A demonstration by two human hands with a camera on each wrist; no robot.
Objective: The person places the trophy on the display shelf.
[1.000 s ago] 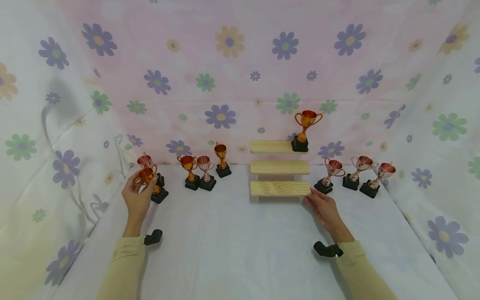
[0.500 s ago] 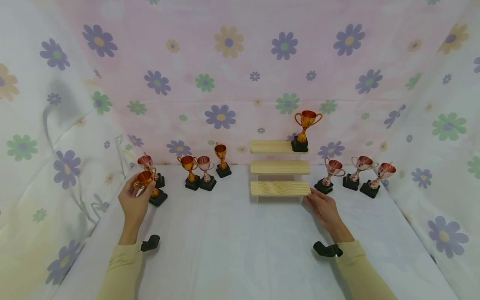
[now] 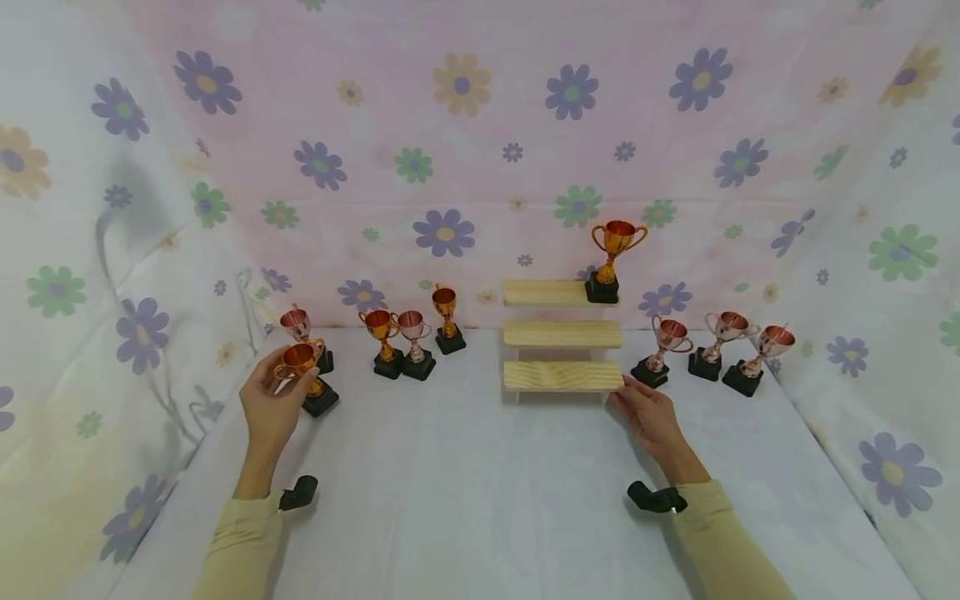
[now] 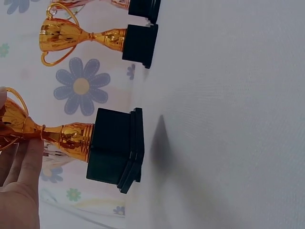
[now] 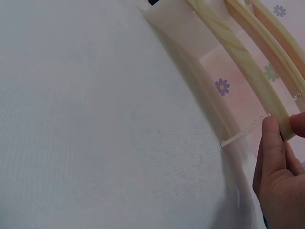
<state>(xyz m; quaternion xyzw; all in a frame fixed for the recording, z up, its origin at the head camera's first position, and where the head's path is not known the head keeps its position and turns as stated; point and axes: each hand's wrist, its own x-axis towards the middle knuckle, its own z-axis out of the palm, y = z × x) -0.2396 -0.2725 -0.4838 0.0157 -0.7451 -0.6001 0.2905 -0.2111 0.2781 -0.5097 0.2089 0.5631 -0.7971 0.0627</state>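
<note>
My left hand grips a gold trophy cup by its bowl at the left of the table; its black square base is slightly tilted, close over the white cloth. Behind it stands a rose-gold trophy, partly hidden. At the centre right, my right hand pinches the right end of the lowest step of a three-step wooden display stand, thumb on top and fingers beneath in the right wrist view. Another gold trophy stands on the right end of the top step.
Left of the stand are a gold trophy, a rose-gold trophy and another gold trophy. Several rose-gold trophies stand to its right. A flowered cloth backdrop rises behind the white table.
My left hand has drawn slightly toward me with the gold trophy still in its grip. My right hand keeps its place on the stand, and the head view has shifted a little.
</note>
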